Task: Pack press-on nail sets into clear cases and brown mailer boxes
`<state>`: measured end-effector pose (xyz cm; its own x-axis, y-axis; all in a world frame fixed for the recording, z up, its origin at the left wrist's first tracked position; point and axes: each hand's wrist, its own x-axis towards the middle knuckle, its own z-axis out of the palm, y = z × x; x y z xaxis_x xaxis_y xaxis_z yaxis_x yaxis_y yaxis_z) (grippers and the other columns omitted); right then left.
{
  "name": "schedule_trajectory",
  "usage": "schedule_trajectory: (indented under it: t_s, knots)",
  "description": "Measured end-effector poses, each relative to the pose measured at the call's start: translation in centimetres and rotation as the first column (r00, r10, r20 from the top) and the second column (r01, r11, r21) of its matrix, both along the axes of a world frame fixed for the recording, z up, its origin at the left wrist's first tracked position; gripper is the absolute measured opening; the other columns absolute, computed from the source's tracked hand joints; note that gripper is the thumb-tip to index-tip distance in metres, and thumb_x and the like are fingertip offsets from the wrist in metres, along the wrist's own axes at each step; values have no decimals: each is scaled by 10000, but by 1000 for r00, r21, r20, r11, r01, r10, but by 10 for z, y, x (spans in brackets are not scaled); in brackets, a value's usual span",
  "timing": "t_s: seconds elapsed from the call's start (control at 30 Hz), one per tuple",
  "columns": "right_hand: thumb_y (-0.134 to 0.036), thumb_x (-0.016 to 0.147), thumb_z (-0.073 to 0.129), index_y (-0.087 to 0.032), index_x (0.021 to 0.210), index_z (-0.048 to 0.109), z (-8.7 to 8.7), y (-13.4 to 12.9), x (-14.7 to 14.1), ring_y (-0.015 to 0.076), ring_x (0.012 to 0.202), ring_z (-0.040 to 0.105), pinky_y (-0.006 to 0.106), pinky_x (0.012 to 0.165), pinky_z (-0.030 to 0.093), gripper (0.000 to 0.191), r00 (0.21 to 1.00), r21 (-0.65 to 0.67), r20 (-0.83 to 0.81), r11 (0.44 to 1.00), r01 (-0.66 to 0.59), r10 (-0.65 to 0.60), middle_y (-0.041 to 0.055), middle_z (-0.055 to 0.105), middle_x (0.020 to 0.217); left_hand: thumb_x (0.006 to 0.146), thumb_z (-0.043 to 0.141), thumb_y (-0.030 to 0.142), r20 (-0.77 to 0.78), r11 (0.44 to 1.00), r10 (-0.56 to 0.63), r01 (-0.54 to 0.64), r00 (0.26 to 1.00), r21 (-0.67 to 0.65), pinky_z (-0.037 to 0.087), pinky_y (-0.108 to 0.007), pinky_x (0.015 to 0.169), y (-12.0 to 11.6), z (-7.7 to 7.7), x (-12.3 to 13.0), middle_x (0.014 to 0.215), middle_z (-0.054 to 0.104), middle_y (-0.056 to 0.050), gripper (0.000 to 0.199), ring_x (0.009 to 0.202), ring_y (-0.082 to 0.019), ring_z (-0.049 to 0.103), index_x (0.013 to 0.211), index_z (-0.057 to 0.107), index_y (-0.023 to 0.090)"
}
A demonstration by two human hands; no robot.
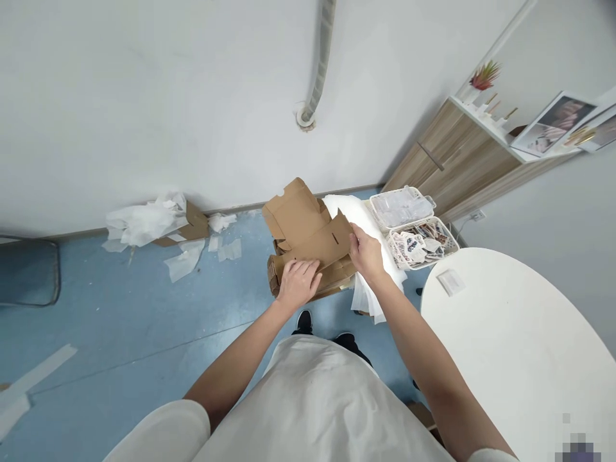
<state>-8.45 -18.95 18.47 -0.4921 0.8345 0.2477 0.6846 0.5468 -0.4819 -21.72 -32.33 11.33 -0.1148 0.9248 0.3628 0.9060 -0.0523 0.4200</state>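
Note:
A brown cardboard piece (320, 247) with slots lies slanted over other flattened or part-folded cardboard boxes (296, 208) in front of me. My right hand (366, 251) grips its right end, thumb on top. On its lower left edge rests my left hand (298, 282), fingers bent over the cardboard and close together. White sheets (359, 212) lie just right of the cardboard, partly hanging down. Beyond them stand a white basket with clear plastic bags (402, 206) and a white basket with printed cut-outs (421, 245).
At right is a round white table (520, 321) with a small white square item (450, 282). A wooden cabinet (452, 160) stands behind the baskets. On the left floor are a box with white wrapping (195, 222), scraps and a dark chair (29, 273).

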Motion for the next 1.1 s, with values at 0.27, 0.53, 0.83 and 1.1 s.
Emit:
schedule_trajectory:
  t_s: [0.27, 0.53, 0.83, 1.1]
  knots:
    - [-360, 845, 335, -183, 1144, 478, 8, -15, 2, 142, 431, 552, 275, 520, 469, 376, 914, -271, -382, 962, 31, -137, -23, 562, 497, 572, 571, 638, 207, 975, 218, -222, 954, -4, 226, -464, 967, -4, 6, -21, 1311, 337, -180, 955, 1201, -327, 306, 1312, 242, 132]
    - [-410, 779, 444, -198, 1034, 506, 22, -6, 8, 74, 358, 508, 188, 377, 434, 338, 643, -479, -693, 875, -72, -326, -69, 525, 510, 758, 461, 506, 463, 929, 369, -333, 806, -161, 293, -442, 958, -12, -13, -34, 1360, 217, -192, 819, 1233, -277, 281, 1352, 33, 137]
    - [-155, 675, 584, -174, 768, 501, 14, 4, 86, -12, 304, 405, 60, 258, 307, 126, 84, -725, -675, 638, -260, -733, -107, 484, 503, 715, 525, 472, 380, 928, 330, -224, 864, -297, 127, -524, 1007, 32, 10, 6, 1364, 284, -141, 711, 1261, -301, 231, 1305, 244, 193]
    - [-166, 699, 561, -179, 703, 470, 7, -31, 198, -18, 298, 324, 47, 252, 280, 92, -157, -712, -621, 636, -296, -768, -112, 419, 456, 759, 500, 393, 906, 963, 40, 225, 421, -147, 426, -353, 841, 78, -2, 94, 1131, 547, -111, 473, 1004, -206, 536, 1166, 416, 168]
